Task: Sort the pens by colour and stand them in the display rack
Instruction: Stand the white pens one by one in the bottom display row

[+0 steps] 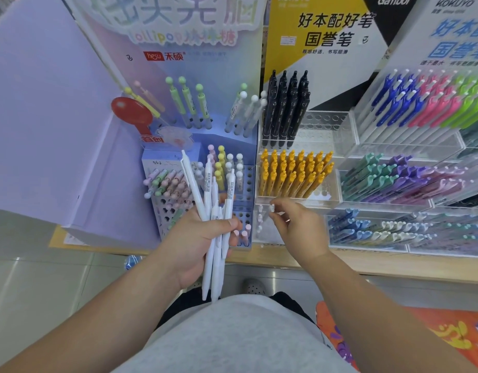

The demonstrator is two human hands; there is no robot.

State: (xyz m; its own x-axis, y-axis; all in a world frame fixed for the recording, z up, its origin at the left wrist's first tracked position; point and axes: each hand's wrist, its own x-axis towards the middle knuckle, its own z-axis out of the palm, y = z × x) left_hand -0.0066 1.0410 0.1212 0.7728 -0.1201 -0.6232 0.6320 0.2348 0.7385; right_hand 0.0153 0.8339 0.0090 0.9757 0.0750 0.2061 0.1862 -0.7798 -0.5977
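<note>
The left hand (202, 238) has its fingers curled round a bunch of white pens (196, 189), while the right hand (299, 224) pinches the top of a single white pen (272, 208) at the clear rack (326, 201), just below the yellow pens (294, 170).

Two hands (197, 238) (299, 227), one white-pen bundle (215, 211)

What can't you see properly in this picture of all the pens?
In the head view:
- How many white pens the left hand holds: they overlap, and its fingers cover their middles.
- The single pen pinched by the right hand: only its white top shows; fingers hide the rest.
- Print on the pen labels: too small.
- The clear racks on the right: cut off by the picture's edge.
</note>
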